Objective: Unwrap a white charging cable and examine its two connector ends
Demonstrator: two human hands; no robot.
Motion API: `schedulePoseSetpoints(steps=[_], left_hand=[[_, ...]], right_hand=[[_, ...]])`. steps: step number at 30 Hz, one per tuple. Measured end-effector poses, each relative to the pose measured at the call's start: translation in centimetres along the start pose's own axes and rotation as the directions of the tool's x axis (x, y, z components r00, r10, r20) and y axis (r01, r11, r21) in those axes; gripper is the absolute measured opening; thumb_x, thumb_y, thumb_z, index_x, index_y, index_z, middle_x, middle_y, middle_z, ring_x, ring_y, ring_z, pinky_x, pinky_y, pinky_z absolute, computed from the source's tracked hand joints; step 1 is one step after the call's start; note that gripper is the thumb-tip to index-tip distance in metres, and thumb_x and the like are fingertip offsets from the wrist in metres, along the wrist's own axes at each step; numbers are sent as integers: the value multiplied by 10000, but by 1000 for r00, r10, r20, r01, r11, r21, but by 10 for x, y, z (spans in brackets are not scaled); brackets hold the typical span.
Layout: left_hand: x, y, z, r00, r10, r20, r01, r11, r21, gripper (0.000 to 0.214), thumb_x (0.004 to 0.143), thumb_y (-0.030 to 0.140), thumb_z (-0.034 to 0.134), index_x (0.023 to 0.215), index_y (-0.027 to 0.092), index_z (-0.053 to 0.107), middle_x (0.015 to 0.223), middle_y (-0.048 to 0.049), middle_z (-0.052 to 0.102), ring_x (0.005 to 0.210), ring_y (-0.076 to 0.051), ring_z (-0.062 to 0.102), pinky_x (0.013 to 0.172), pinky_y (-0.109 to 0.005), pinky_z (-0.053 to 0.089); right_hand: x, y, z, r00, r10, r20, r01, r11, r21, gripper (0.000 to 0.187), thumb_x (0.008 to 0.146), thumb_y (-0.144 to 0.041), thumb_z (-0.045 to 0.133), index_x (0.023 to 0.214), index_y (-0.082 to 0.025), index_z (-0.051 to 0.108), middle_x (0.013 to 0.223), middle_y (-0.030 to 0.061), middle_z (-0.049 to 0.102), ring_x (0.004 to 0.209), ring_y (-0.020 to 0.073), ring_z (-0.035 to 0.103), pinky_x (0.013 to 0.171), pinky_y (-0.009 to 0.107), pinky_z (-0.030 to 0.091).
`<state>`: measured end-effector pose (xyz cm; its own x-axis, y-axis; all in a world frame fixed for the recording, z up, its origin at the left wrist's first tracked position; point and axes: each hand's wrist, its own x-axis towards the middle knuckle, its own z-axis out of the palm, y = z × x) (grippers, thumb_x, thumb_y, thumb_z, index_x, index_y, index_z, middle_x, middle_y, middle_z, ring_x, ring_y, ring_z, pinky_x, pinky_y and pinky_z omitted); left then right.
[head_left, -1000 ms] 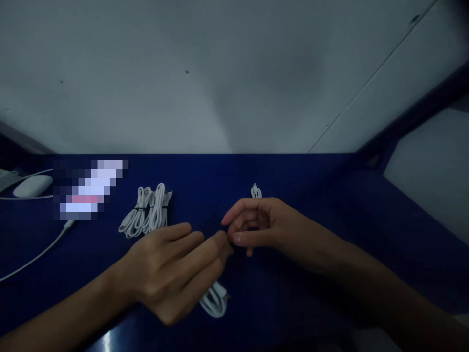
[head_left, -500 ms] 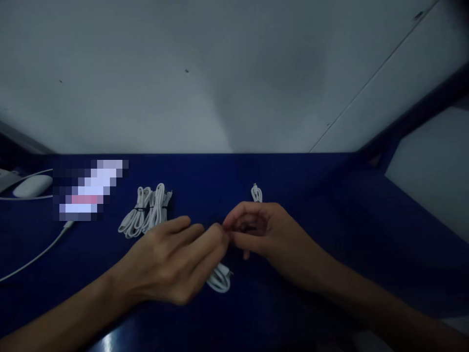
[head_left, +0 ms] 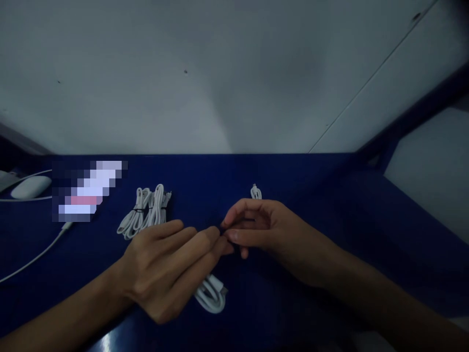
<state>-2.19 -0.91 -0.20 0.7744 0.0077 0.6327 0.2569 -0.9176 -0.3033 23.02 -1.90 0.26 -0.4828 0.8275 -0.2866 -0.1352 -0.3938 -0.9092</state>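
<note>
My left hand [head_left: 168, 266] and my right hand [head_left: 262, 230] meet fingertip to fingertip over the middle of a dark blue table [head_left: 330, 234]. Both hands are closed in a pinch. A coiled white cable [head_left: 209, 296] hangs from under my left hand, which grips it. What my right fingers pinch is too small and dark to name. Another white cable end [head_left: 255, 191] pokes up just behind my right hand.
A few bundled white cables [head_left: 145, 211] lie at the left middle of the table. Farther left are a white computer mouse [head_left: 30, 187], a thin white cord [head_left: 32, 256] and a blurred-out object. A grey wall rises behind the table.
My left hand dropped slightly and the coiled cable under it swung lower and left. My right hand's fingers stayed pinched against the left fingertips.
</note>
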Motion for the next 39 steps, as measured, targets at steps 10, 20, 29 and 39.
schedulePoseSetpoints(steps=[10,20,29,39], left_hand=[[4,8,-1,1000,-16,20,19,988,-153,236,991,-2,735,824,148,808,930,-40,829,578,-102,650,459,-291,458],[5,53,2,895,-427,125,432,902,-16,359,1048,-8,565,811,187,752,529,52,490,406,-126,399,381,-320,353],[12,4,3,982,-37,186,56,994,-98,364,1039,-47,469,956,38,812,819,-116,826,550,-189,716,438,-321,529],[-2,6,1,998,66,13,-65,997,-44,111,966,37,780,876,82,827,962,-137,864,657,-186,769,474,-294,557]], right_hand=[[-6,-14,-6,964,126,236,-99,988,-122,123,988,-192,805,1054,-190,702,865,-22,701,596,69,581,569,201,493],[-8,-28,2,923,280,264,-217,945,-244,125,960,-88,760,984,-183,682,827,-43,668,542,42,567,495,145,482],[-5,-10,1,994,-27,110,51,973,-226,227,932,-147,860,1135,-180,763,997,30,764,889,158,744,708,247,669],[-2,-10,-6,988,126,95,-124,992,-20,224,855,-98,906,1014,-158,760,912,22,769,768,117,713,582,151,558]])
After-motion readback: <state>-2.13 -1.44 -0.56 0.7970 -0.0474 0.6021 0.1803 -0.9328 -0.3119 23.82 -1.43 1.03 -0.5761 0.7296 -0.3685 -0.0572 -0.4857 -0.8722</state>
